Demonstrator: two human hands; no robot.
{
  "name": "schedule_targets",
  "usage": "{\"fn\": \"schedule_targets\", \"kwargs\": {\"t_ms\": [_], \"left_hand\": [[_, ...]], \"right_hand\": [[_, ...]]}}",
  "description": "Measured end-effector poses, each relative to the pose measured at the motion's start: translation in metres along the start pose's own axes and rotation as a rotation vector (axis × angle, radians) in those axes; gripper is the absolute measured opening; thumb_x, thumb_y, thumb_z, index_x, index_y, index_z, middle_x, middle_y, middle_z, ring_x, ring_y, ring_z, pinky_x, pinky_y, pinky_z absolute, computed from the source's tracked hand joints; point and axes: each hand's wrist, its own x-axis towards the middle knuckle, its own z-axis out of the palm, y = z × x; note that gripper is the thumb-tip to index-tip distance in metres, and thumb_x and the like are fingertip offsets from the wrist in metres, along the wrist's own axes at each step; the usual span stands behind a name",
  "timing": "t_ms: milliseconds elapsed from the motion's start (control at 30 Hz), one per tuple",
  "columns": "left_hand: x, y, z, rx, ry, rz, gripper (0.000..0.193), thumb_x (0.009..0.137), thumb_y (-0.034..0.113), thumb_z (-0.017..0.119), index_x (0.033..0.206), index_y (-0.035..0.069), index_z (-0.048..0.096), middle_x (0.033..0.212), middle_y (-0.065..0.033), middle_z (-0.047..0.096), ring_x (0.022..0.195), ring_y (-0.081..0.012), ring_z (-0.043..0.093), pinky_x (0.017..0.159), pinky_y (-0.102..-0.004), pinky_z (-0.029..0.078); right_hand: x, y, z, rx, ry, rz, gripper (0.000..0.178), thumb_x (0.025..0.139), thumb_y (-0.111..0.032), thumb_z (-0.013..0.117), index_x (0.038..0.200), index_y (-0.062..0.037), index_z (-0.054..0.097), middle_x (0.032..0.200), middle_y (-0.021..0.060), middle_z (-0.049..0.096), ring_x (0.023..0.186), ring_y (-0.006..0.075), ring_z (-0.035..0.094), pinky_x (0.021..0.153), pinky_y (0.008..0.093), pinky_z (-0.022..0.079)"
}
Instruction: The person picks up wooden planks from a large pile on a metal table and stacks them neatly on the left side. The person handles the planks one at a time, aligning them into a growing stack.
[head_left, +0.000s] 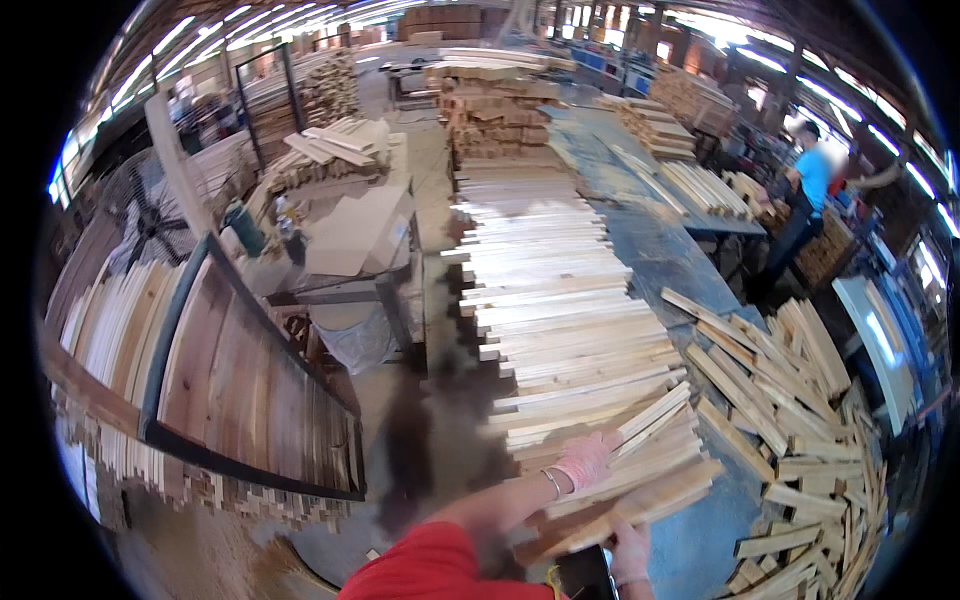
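Observation:
My left hand (pixel 585 461), in a pinkish glove with a band at the wrist, reaches across a long row of pale wooden strips (pixel 560 300). Its fingers are closed at the near end of a pair of thin strips (pixel 655 418) that lie slantwise over the others. Closer to my body, my right hand (pixel 630 553) grips the near edge of a wider wooden board (pixel 640 505), its fingers partly hidden beneath. Beside that hand, at the lower edge, is a dark flat object (pixel 588 574) whose kind I cannot make out.
A loose heap of wood offcuts (pixel 790 400) lies to the right on the blue-grey table (pixel 690 535). At left stands a dark metal frame (pixel 250 480) with upright boards. Stacked lumber (pixel 500 110) rises at the far end. A person in blue (pixel 810 180) works at far right.

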Motion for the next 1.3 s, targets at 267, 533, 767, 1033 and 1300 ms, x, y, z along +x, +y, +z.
{"fn": "schedule_targets", "kwargs": {"t_ms": [267, 533, 767, 1033, 1300], "left_hand": [[-0.005, 0.003, 0.038, 0.188, 0.036, 0.179, 0.073, 0.08, 0.027, 0.08, 0.147, 0.006, 0.06, 0.141, -0.0203, 0.066, 0.132, -0.0372, 0.062, 0.114, -0.0491, 0.05], [0.04, -0.018, 0.006, 0.434, 0.088, 0.135, 0.085, 0.079, 0.034, 0.09, 0.15, 0.007, 0.054, 0.134, -0.0266, 0.065, 0.123, -0.042, 0.066, 0.096, -0.0498, 0.059], [0.024, 0.061, 0.068, 0.096, -0.01, 0.28, 0.066, 0.079, 0.018, 0.087, 0.137, 0.005, 0.057, 0.134, -0.0176, 0.062, 0.121, -0.0413, 0.062, 0.1, -0.0499, 0.057], [-0.114, 0.265, 0.23, 0.141, -0.413, 0.86, 0.082, 0.076, 0.025, 0.089, 0.15, 0.007, 0.057, 0.147, -0.0236, 0.059, 0.135, -0.045, 0.059, 0.113, -0.0544, 0.049], [-0.136, 0.333, 0.23, 0.138, -0.566, 0.866, 0.072, 0.079, 0.028, 0.087, 0.143, 0.008, 0.06, 0.143, -0.0227, 0.063, 0.127, -0.0457, 0.064, 0.106, -0.0519, 0.054]], "right_hand": [[-0.024, -0.012, 0.002, -0.156, -0.525, -0.059, 0.068, 0.098, -0.021, 0.066, 0.158, 0.0053, 0.047, 0.135, 0.0149, 0.07, 0.118, 0.0201, 0.065, 0.102, 0.0354, 0.053], [-0.1, 0.025, -0.216, -0.302, 0.192, -0.008, 0.058, 0.099, -0.038, 0.068, 0.148, -0.0081, 0.06, 0.125, 0.0148, 0.072, 0.116, 0.0296, 0.066, 0.103, 0.0405, 0.052], [-0.148, 0.018, -0.455, -0.002, 1.38, 0.125, 0.075, 0.086, -0.05, 0.077, 0.141, -0.0015, 0.063, 0.116, 0.0239, 0.076, 0.109, 0.0357, 0.072, 0.097, 0.0452, 0.055], [-0.085, -0.05, -0.581, -0.253, 1.472, 0.323, 0.109, 0.08, -0.04, 0.083, 0.168, -0.0062, 0.03, 0.172, 0.0244, 0.029, 0.156, 0.042, 0.036, 0.124, 0.0457, 0.041], [-0.163, 0.002, -0.566, 0.172, 1.21, 0.022, 0.104, 0.082, -0.018, 0.078, 0.171, -0.0084, 0.025, 0.149, 0.022, 0.055, 0.127, 0.0306, 0.061, 0.106, 0.0392, 0.056]]}}
